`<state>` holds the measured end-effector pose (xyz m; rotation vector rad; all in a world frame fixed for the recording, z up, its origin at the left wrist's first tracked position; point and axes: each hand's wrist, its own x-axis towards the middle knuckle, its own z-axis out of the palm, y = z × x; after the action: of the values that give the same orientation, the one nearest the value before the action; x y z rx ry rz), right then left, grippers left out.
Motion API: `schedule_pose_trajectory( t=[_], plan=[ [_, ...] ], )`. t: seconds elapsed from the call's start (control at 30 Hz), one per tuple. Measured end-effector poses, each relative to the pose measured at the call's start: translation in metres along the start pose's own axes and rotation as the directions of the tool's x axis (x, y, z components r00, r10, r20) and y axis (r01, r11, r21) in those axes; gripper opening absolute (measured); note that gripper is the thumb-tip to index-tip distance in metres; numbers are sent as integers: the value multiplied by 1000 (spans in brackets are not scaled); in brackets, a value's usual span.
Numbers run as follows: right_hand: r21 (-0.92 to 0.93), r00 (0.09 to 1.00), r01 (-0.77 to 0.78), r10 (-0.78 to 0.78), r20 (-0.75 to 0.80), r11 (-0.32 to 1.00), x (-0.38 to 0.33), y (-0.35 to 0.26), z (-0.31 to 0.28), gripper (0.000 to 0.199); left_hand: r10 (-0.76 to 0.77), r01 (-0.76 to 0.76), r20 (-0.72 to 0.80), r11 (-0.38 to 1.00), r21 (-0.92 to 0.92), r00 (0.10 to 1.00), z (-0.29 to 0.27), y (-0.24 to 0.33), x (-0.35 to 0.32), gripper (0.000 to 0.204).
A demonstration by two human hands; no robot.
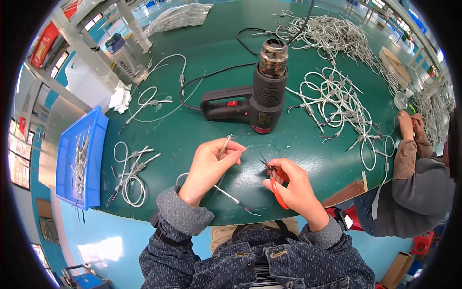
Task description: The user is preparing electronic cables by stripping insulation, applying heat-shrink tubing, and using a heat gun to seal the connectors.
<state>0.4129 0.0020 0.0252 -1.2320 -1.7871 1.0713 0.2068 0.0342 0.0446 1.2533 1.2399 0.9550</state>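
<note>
At the near edge of the round green table (216, 58), the left hand (208, 166) pinches the end of a thin white cable (225, 144), which trails back under the wrist. The right hand (294, 188) is clenched round small red-handled cutters (275, 185), tips pointed left at the cable end. Trimming seems in hand; closing that gap calls for a steady aim. A black heat gun (255, 98) stands beyond.
</note>
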Motion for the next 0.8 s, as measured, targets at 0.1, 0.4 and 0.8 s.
schedule_pose_trajectory(
  t=[0.1,0.4,0.8],
  plan=[
    [104,991,-128,123,52,986,7,1,7,23,-14,17,27,995,-96,1000,-2,3,-6,11],
    [344,975,-217,189,113,914,11,-13,21,21,-217,285,199,847,-448,956,-15,3,-3,13],
    [-85,998,17,-22,-52,996,7,-13,15,33,-189,236,162,902,-360,969,-5,2,-4,15]
  ],
)
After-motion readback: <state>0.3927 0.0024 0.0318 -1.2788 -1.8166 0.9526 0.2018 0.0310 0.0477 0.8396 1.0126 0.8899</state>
